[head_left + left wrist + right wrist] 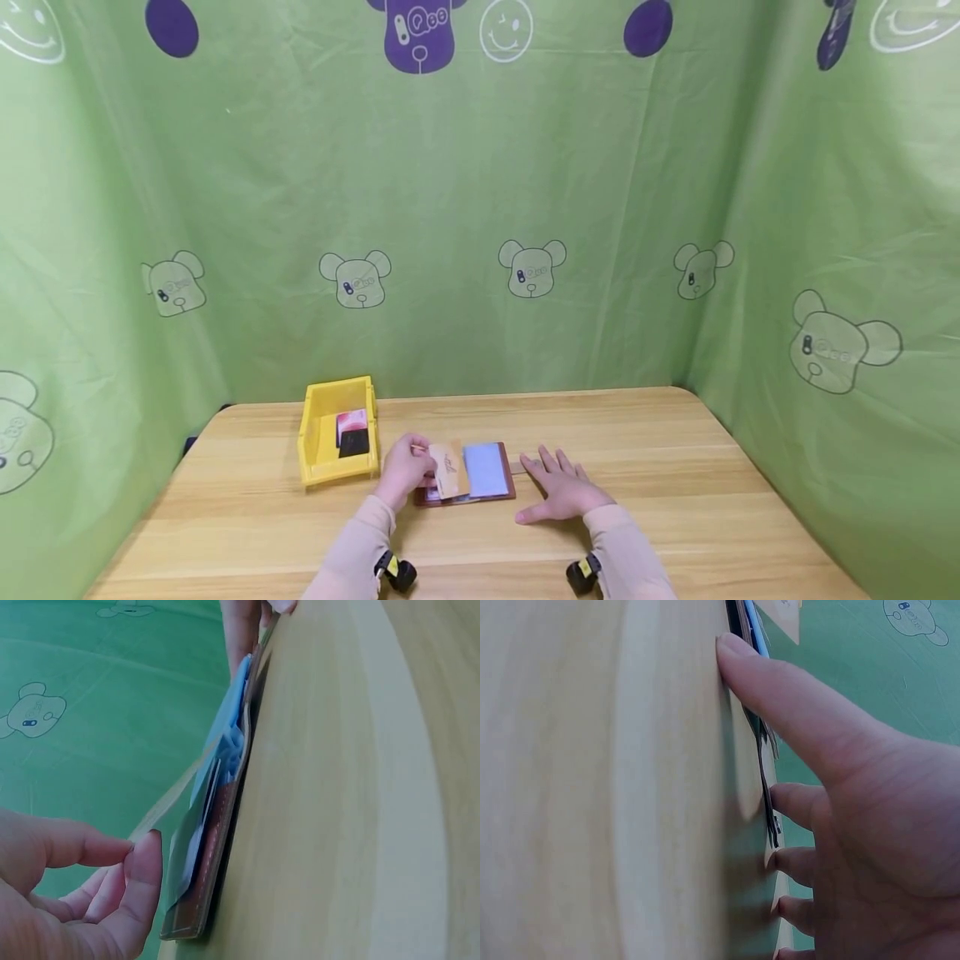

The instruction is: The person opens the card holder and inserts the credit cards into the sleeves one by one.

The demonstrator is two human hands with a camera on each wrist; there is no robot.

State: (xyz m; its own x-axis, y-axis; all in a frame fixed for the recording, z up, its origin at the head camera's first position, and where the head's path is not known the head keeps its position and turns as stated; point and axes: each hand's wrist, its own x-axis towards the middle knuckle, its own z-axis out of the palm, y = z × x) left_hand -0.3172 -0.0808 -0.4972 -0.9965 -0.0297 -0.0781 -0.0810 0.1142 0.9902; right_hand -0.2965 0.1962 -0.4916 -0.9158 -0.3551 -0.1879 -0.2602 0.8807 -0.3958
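Observation:
A small notebook with a stitched brown leather cover (512, 475) lies spread on the table, a light blue page (487, 469) on its right side. My left hand (406, 468) pinches a cream-tan page (447, 472) between thumb and finger. In the left wrist view that page (174, 793) slants up out of the notebook to the fingertips. Past the notebook's right edge, my right hand (561, 487) rests with spread fingers on the table. A thin strap (519, 467) reaches from the cover to its fingertips; the right wrist view shows the strap (765, 780) edge-on beside the fingers.
At the back left stands a yellow bin (337, 479), holding a pink and white card (351, 420) and a flat black item (354, 442). The wooden table (675, 467) ends at a green printed curtain (450, 342), which also hangs along both sides.

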